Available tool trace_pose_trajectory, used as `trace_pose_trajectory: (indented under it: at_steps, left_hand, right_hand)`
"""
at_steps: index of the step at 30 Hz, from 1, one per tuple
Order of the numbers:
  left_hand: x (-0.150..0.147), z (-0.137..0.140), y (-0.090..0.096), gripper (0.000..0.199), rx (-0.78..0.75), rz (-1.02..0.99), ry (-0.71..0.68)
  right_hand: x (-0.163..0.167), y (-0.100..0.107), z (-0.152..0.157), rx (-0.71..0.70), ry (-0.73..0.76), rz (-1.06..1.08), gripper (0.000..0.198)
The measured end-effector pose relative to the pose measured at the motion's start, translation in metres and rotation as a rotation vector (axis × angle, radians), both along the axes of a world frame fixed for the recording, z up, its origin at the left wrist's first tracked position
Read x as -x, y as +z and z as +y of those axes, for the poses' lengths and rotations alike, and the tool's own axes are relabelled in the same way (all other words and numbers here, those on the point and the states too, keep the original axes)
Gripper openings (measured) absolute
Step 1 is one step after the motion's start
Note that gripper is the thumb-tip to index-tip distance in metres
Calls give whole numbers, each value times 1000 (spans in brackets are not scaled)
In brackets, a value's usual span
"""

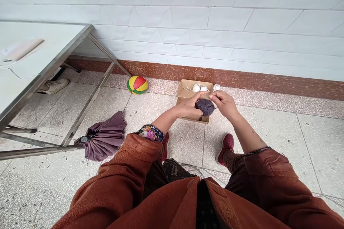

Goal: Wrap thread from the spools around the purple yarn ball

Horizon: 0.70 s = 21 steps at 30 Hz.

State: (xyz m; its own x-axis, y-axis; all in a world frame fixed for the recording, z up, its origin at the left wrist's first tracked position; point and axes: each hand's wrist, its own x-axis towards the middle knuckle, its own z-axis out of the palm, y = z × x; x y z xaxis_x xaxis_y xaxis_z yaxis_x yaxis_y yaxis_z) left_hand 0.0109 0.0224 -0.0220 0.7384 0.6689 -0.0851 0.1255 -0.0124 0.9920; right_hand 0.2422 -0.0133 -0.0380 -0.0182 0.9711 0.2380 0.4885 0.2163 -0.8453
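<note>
A dark purple ball of yarn (pixel 205 107) is gripped in my left hand (pixel 189 106), whose thumb and fingers curve around its left side. My right hand (pixel 224 104) is beside the ball on the right, thumb and forefinger pinched together, seemingly on a strand of yarn too thin to make out clearly. Beneath both hands, an open cardboard box (pixel 184 85) rests on the floor. White yarn balls (pixel 196 87) lie at the box's far side, and another white ball (pixel 216 87) shows at its right edge.
A red, yellow and green ball (pixel 137 85) lies near the wall. Left of my feet is a folded purple umbrella (pixel 107 137), close to the metal-framed table (pixel 77 35). Another person's shoe (pixel 56 86) shows under that table. The tiled wall (pixel 242 43) stands just behind the box.
</note>
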Motion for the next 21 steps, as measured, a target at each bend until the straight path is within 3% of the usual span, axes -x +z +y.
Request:
trace_pose_trajectory:
  at_steps: [3,7,10,14,17,21]
  left_hand:
    - [1,-4,9,91,197,-219,-24]
    - [5,0,14,75,347,-366,109]
    - [10,8,9,68,271,-283,309]
    - [15,17,-3,65,-23,115,516]
    - [15,13,-10,70,-190,289,403]
    - [9,-3,-9,94,-94,133,134]
  right_hand:
    - [2,-12,3,56,2,-3,26]
    - [10,-18,0,118,90,-48,25]
    - [19,-9,-6,127,282,-56,29]
    - [27,10,-13,143,436,3,33]
    - [25,18,-10,81,332,56,33]
    - [15,9,0,4,119,57,32]
